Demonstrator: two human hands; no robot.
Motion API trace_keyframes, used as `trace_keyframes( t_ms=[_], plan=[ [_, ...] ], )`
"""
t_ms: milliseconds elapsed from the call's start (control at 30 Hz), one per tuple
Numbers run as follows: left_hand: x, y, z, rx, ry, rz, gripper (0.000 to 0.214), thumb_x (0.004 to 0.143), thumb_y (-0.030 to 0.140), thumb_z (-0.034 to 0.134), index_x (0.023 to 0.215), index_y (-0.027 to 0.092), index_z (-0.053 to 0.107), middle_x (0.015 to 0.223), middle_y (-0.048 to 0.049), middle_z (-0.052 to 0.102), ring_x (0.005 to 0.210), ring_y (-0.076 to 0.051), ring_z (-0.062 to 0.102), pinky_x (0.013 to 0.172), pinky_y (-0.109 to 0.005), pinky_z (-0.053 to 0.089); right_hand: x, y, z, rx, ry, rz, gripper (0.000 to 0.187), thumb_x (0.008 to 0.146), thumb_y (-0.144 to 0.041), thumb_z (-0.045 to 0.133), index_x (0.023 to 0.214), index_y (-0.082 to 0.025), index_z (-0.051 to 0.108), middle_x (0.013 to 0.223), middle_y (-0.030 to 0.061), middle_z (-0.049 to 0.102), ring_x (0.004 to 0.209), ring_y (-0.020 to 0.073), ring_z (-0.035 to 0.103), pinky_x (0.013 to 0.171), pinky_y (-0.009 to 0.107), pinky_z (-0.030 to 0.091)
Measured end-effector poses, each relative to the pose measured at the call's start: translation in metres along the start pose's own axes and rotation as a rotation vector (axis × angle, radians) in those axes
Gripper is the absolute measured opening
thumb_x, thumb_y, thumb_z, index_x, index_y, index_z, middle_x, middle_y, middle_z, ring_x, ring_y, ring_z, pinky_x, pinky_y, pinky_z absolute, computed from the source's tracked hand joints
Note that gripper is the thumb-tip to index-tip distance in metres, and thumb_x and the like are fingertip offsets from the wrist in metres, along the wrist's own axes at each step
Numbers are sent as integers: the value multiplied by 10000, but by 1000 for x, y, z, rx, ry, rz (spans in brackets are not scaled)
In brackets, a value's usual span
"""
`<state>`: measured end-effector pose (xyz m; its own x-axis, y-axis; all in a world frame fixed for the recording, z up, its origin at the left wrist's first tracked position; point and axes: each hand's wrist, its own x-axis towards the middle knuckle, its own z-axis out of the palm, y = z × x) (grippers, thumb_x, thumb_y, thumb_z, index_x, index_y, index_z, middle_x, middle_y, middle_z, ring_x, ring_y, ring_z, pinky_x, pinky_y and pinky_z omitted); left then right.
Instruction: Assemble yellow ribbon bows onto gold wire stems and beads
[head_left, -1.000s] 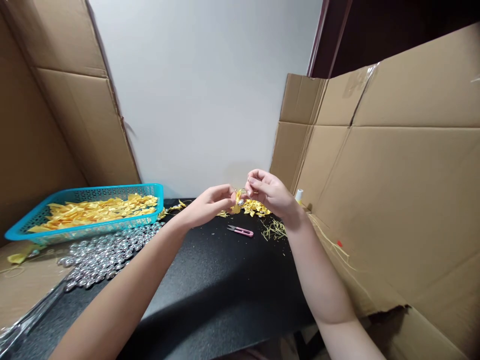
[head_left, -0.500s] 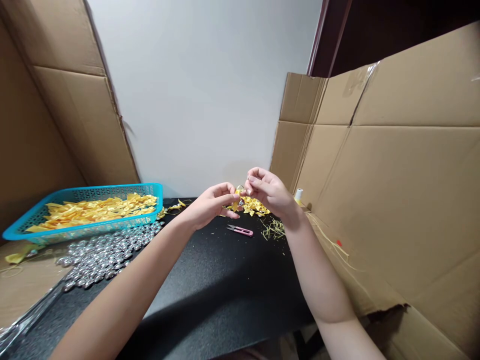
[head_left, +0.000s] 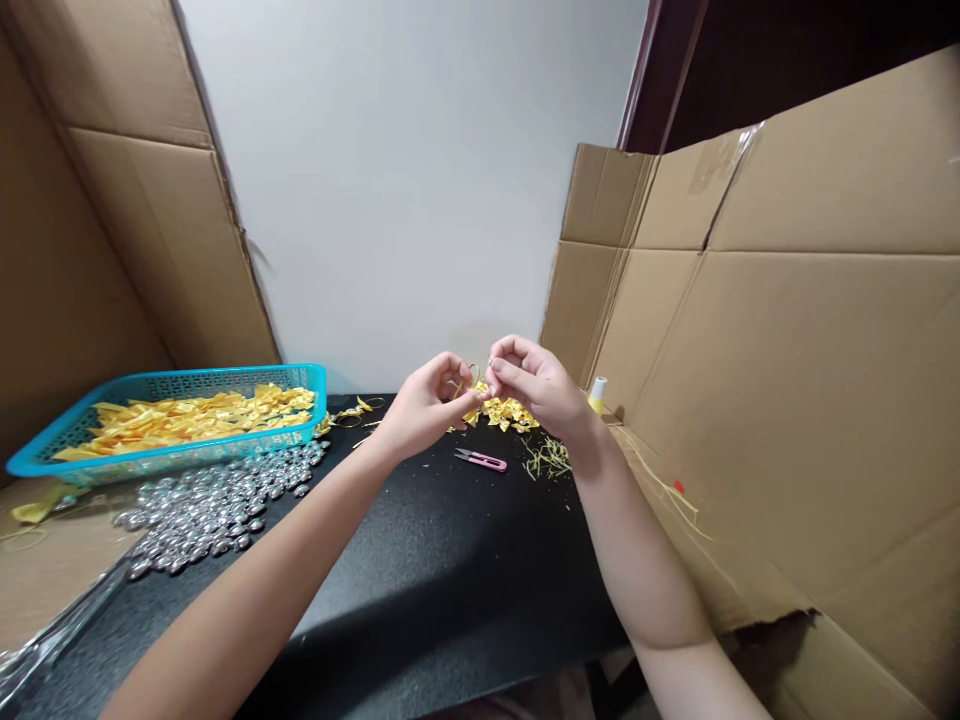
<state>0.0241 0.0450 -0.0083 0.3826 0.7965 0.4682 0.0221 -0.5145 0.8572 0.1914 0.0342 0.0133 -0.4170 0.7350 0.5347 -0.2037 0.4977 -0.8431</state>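
Above the back of the black table, my left hand (head_left: 427, 408) is closed in a pinch on a yellow ribbon bow, now mostly hidden behind the fingers. A thin cord loop (head_left: 474, 372) stands up between the two hands. Close beside it on the right, my right hand (head_left: 536, 385) pinches thumb against forefinger; whatever it holds is too small to make out. The fingertips of both hands almost meet. Beyond and below them lies a pile of yellow bows (head_left: 512, 414). Pink thread snips (head_left: 481, 460) rest on the table beneath the hands.
A blue basket (head_left: 321, 405) of yellow ribbon pieces (head_left: 202, 420) stands at the left. Before it spread many silver beads (head_left: 217, 505). Cord trimmings (head_left: 547, 458) and a spool of thread (head_left: 597, 394) are at the right, near a cardboard wall (head_left: 787, 350).
My left hand has turned and its fingers have curled in, covering the yellow bow and its silver bead, which showed before. My right hand has shifted slightly left, still pinching.
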Motion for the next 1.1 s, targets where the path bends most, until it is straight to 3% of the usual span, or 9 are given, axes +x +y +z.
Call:
trace_keyframes(
  t_ms=[133, 367, 500, 833, 1100],
  plan=[
    [-1, 2, -2, 41, 5, 72, 283, 758, 354, 704, 797, 171, 492, 699, 17, 539, 637, -104, 555, 520, -209, 514, -4, -9, 5, -111, 28, -6, 135, 867, -285, 576, 814, -190, 495, 648, -30, 543, 610, 84, 507, 616, 251, 425],
    [-4, 9, -10, 47, -100, 31, 222, 717, 295, 730, 850, 128, 669, 819, -53, 676, 743, -130, 623, 697, -258, 527, -7, -13, 4, -150, 109, -53, 116, 879, -285, 543, 834, -200, 478, 643, -39, 536, 594, 84, 495, 603, 250, 425],
    [-5, 9, -8, 77, -110, 35, 245, 704, 283, 727, 889, 127, 694, 811, -62, 695, 721, -145, 620, 669, -269, 518, -10, -18, 5, -223, 100, -47, 127, 891, -292, 531, 826, -198, 475, 661, -31, 551, 603, 83, 504, 609, 252, 428],
    [-6, 8, -5, 490, -37, 201, 200, 815, 285, 606, 902, 173, 748, 766, -41, 721, 626, -128, 544, 588, -237, 435, -25, -34, 17, -499, 159, 40, 151, 925, -313, 473, 831, -195, 484, 716, -3, 587, 620, 89, 517, 600, 258, 443],
    [-4, 4, -4, 568, -60, 257, 198, 846, 278, 571, 887, 188, 743, 743, -32, 693, 635, -130, 545, 598, -239, 431, -17, -23, 15, -310, 192, -9, 92, 886, -281, 539, 883, -196, 504, 706, -20, 595, 585, 78, 548, 608, 263, 496]
  ],
)
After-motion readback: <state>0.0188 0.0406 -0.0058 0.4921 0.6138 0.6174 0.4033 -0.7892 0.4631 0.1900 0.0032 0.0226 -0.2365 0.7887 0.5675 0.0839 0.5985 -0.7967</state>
